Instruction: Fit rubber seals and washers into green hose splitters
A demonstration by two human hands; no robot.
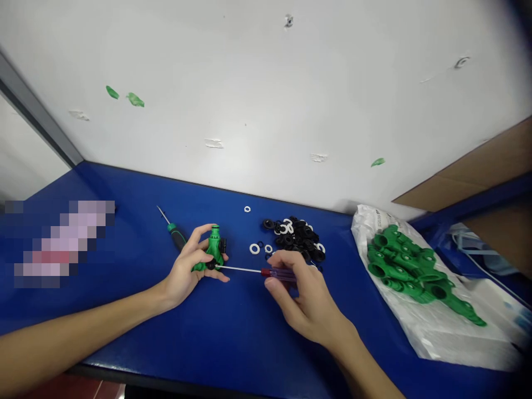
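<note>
My left hand grips a green plastic fitting that stands on the blue table. My right hand is closed around a screwdriver with a clear red handle. Its thin metal shaft points left, and its tip meets a small black part at the base of the fitting.
A second screwdriver with a green handle lies behind my left hand. A heap of black and white rings sits behind my right hand. At the right, several green fittings lie on a white plastic bag. A white wall rises behind the table.
</note>
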